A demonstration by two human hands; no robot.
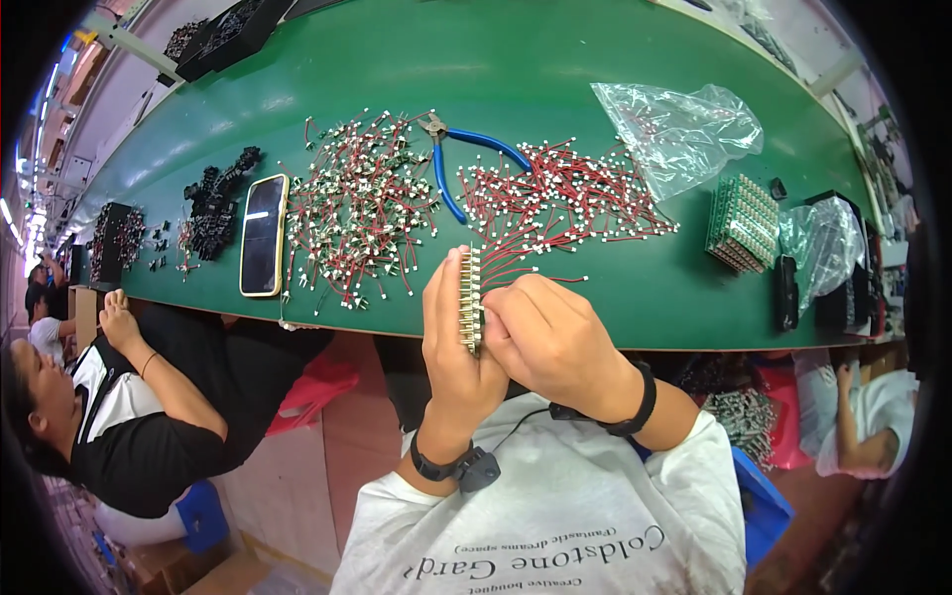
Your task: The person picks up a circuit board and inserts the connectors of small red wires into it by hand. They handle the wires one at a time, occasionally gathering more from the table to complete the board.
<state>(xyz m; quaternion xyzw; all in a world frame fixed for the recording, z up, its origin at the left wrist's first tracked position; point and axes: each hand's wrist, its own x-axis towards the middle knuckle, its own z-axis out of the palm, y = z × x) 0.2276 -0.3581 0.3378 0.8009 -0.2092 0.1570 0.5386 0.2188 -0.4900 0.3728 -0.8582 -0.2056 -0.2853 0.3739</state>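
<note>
My left hand (451,342) grips a narrow green circuit board strip (470,299) edge-on, upright, near the table's front edge. My right hand (550,337) presses against the strip's right side, its fingers closed on a red wire with a white connector (535,270) that leads out to the right. Just beyond my hands lies a heap of red wires with white connectors (560,193). A second heap of wired parts (357,203) lies to the left of it.
Blue-handled cutters (471,159) lie between the heaps. A phone (263,235) lies left, black parts (213,198) beyond it. A clear plastic bag (679,129), stacked green boards (742,223) and black trays sit right. A co-worker's hand (117,317) rests at the green table (516,59) edge.
</note>
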